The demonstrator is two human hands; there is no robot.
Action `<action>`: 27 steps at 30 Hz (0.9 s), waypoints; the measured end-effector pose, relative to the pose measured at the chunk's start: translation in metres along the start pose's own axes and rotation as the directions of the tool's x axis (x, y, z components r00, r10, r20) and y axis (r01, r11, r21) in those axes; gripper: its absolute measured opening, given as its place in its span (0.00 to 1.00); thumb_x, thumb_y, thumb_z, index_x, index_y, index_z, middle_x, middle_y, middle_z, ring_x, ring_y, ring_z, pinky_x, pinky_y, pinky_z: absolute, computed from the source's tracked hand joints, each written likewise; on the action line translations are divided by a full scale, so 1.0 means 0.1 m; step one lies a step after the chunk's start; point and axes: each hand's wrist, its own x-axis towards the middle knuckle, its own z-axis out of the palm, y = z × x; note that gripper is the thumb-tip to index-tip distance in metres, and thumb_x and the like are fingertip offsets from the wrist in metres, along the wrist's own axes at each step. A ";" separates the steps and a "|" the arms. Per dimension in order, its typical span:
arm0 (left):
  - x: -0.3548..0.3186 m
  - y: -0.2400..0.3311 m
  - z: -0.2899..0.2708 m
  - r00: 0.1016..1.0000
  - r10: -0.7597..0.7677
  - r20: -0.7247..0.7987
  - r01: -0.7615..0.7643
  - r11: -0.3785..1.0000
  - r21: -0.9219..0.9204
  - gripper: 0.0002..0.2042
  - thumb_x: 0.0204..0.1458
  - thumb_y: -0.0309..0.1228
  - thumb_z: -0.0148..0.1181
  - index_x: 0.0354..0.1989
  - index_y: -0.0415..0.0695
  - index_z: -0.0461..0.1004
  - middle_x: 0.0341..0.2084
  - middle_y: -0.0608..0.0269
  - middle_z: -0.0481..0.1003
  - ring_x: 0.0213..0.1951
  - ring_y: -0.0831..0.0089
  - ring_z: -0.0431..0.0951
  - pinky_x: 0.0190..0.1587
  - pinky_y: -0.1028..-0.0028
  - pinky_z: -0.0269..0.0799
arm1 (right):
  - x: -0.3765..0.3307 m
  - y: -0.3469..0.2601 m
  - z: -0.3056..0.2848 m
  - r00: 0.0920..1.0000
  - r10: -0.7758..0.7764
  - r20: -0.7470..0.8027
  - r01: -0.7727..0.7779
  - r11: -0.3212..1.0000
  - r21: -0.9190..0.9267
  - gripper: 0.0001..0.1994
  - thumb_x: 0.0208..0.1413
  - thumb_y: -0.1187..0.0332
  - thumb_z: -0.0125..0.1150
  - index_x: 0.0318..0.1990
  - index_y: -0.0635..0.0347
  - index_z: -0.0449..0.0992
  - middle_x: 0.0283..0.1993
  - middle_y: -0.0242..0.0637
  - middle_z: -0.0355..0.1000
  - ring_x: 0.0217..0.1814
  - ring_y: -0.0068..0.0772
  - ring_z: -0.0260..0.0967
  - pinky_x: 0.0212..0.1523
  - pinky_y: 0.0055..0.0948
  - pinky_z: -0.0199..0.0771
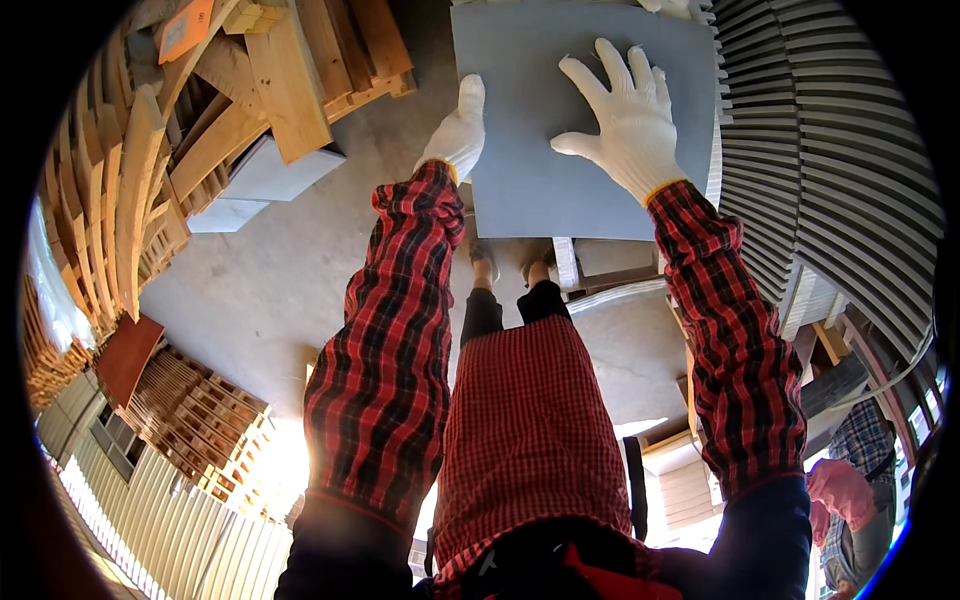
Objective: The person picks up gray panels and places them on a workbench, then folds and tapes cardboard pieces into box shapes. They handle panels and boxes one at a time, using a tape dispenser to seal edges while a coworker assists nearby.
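In the head view, a flat grey panel (530,200) is set at the top of the scene, well forward of the body, and it is being worked from both sides! At its left edge the white-gloved left hand (457,132) is placed, its fingers held together and pointed forward; whether the edge is gripped underneath cannot be told, as the thumb is hidden. Over on the right, the gloved right hand (628,130) is laid palm down over the grey panel, fingers spread wide and open, thumb stretched out to the left, nothing gripped. Below the panel's near edge, part of a frame (566,264) can be seen above the concrete floor (250,290).

To the right, long rows of grey slats (850,125) are stacked close beside the panel. Upper left, a heap of timber (285,90) is piled, with an orange sheet (185,32) shown on it and a pale board (265,182) lying below. Wooden pallets (195,415) are stacked lower left. At lower right, another person (850,495) is partly seen, clad in pink and plaid.
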 end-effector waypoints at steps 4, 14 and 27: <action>-0.07 -0.04 0.06 0.998 -0.002 -0.062 -0.001 0.999 -0.040 0.48 0.60 0.71 0.24 0.68 0.39 0.64 0.65 0.38 0.66 0.70 0.45 0.61 0.71 0.58 0.54 | 0.04 0.37 0.13 0.951 0.179 -0.252 -0.199 0.978 -0.055 0.28 0.55 0.49 0.65 0.63 0.38 0.70 0.68 0.43 0.63 0.69 0.58 0.58 0.67 0.59 0.59; -0.38 -0.49 0.40 0.975 0.051 -0.218 -0.159 0.846 -0.509 0.29 0.64 0.54 0.49 0.54 0.35 0.72 0.42 0.56 0.77 0.43 0.65 0.75 0.50 0.66 0.70 | -1.60 0.35 0.14 0.665 0.727 0.170 -0.706 0.539 0.459 0.35 0.61 0.48 0.59 0.70 0.57 0.62 0.70 0.53 0.61 0.71 0.53 0.60 0.68 0.43 0.63; -1.21 -0.73 0.13 0.909 0.151 -0.388 -0.350 0.781 -0.518 0.22 0.64 0.44 0.55 0.48 0.33 0.77 0.40 0.62 0.77 0.41 0.71 0.74 0.48 0.68 0.70 | -1.96 -0.49 -0.59 0.256 0.846 0.467 -0.412 -0.342 0.845 0.30 0.68 0.47 0.52 0.59 0.70 0.74 0.54 0.39 0.74 0.54 0.29 0.67 0.57 0.30 0.67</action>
